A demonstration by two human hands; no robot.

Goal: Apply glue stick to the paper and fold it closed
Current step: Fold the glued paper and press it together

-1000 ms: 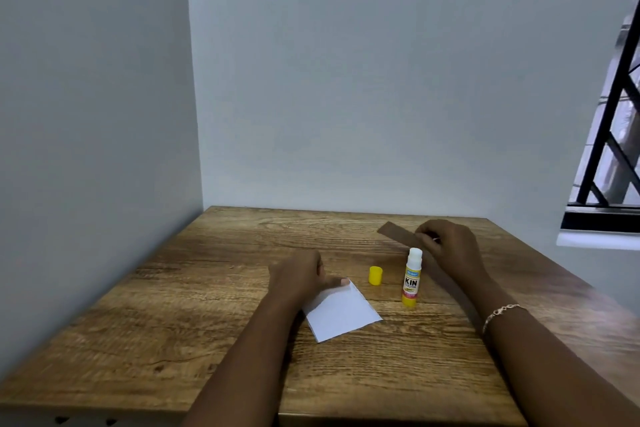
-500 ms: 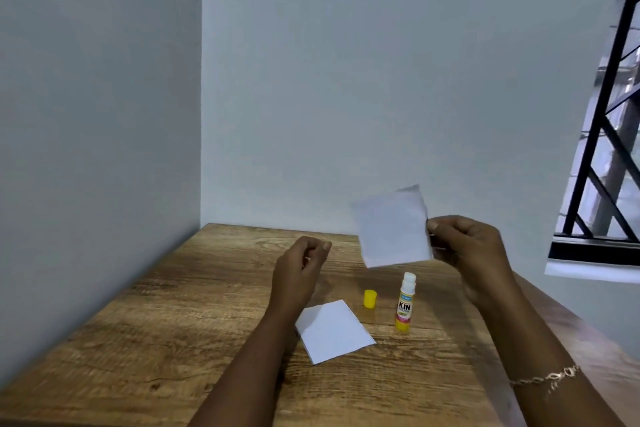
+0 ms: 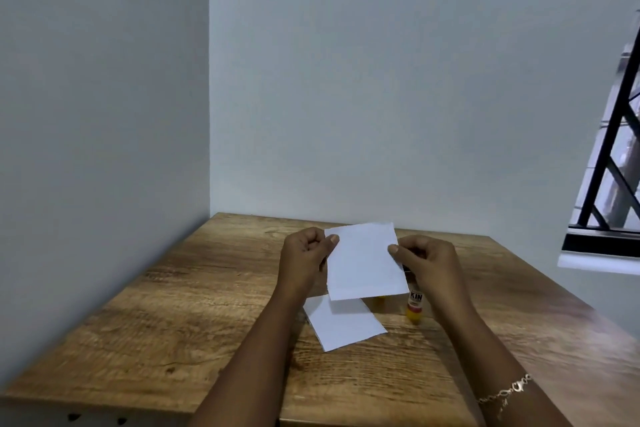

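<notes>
A white sheet of paper [image 3: 365, 262] hangs in the air above the table, held by both hands. My left hand [image 3: 304, 253] pinches its left edge and my right hand [image 3: 424, 262] pinches its right edge. Below it a second white paper [image 3: 344, 324] lies flat on the wooden table [image 3: 173, 315]. The uncapped glue stick [image 3: 414, 305] stands upright to the right of that paper, its top hidden behind the held sheet and my right hand. Only a sliver of the yellow cap [image 3: 380, 300] shows under the held sheet.
The table sits in a corner, with grey walls close on the left and behind. A window with black bars [image 3: 609, 163] is at the right. My right wrist wears a chain bracelet [image 3: 505, 392].
My right hand lifted a paper from the table's back and brought it down toward the centre. My left hand left the lying paper and took hold of the held sheet's left edge.
</notes>
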